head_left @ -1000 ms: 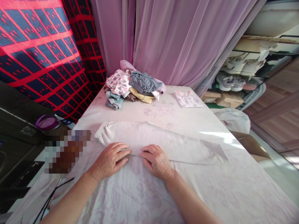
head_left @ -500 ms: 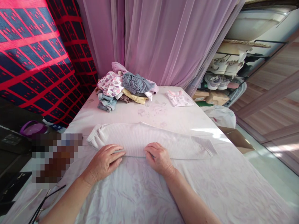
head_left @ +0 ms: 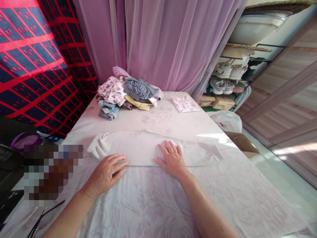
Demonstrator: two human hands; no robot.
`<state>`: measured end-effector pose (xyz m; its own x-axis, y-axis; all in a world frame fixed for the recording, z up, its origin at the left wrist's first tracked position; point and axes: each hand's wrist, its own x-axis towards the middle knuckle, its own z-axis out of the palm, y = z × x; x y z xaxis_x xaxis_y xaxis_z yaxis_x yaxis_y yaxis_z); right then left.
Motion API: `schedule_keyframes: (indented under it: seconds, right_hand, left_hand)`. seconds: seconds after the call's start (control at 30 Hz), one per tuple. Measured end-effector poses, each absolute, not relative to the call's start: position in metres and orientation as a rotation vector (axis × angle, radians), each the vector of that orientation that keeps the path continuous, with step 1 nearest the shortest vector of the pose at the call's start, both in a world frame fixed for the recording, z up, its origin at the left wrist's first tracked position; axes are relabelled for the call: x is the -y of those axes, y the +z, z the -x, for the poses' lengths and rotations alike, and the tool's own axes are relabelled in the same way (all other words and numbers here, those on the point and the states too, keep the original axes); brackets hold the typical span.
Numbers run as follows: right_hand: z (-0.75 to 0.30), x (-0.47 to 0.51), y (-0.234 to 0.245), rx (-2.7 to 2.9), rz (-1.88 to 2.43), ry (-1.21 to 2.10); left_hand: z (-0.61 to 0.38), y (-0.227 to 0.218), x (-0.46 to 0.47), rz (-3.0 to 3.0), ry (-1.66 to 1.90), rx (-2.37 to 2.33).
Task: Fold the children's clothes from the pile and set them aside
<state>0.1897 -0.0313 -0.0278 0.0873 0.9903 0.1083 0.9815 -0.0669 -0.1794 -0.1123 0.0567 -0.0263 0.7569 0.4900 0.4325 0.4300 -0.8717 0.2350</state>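
A pale ribbed pair of pants (head_left: pixel 141 148), folded lengthwise, lies flat across the bed, its gathered waistband at the left and the narrow leg end at the right. My left hand (head_left: pixel 107 173) rests on its near edge toward the waistband, fingers stretched out and slightly curved. Flat on the middle of the fabric lies my right hand (head_left: pixel 172 160), its fingers spread. Neither hand grips anything.
A heap of clothes (head_left: pixel 128 92) sits at the far left of the bed (head_left: pixel 148 205), with a folded pink printed top (head_left: pixel 185 104) at the far right. Glasses (head_left: pixel 47 213) lie near left. Beyond the right edge are a cardboard box (head_left: pixel 241 143) and a shoe rack (head_left: pixel 250 61).
My right hand has opened from a loose curl and moved farther onto the fabric, its fingers now spread flat. The left hand stays at the near edge. The view has shifted slightly.
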Motion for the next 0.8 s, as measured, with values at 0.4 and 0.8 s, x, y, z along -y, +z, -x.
schedule_keyframes:
  seconds: [0.4, 0.8]
  right_hand:
    - [-0.216, 0.025, -0.022, 1.909, 2.258, 0.042]
    - [-0.246, 0.034, -0.044, 1.828, 2.308, -0.065]
  left_hand:
    - [0.114, -0.028, -0.060, -2.866, 0.743, -0.763]
    - [0.090, 0.002, -0.072, -2.768, 0.571, -0.920]
